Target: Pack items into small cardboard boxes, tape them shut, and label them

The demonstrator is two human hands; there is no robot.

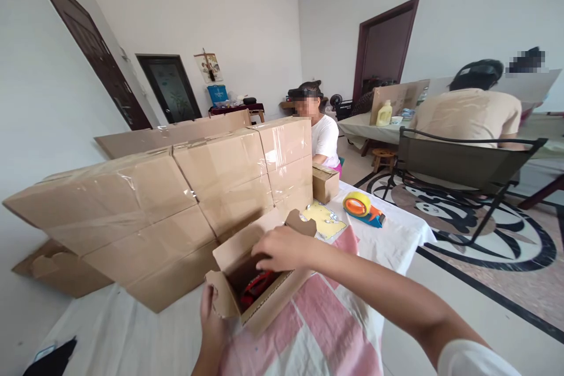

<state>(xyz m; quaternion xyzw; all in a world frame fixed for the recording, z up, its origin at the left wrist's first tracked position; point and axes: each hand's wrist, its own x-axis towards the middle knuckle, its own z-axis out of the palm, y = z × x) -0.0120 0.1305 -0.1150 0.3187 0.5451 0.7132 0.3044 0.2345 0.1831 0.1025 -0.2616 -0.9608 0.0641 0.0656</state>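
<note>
An upright-flapped cardboard box (275,302) stands on the table close in front of me. Inside it lies a shiny red object (258,286), partly hidden by the box wall and in shadow; its kind is unclear. My left hand (212,317) grips the near left side of the box by a torn-edged flap, its fingers partly behind the cardboard. Reaching across from the right, my right hand (284,248) hangs over the box opening, palm down. Its fingers are bent and slightly apart above the red object, with nothing visible between them.
Stacked taped cartons (220,182) form a wall behind the box. A tape dispenser (365,208) with yellow tape lies at the table's right edge, near a small carton (325,182). One person (326,135) sits beyond the stack; another (467,111) sits in a chair (467,164).
</note>
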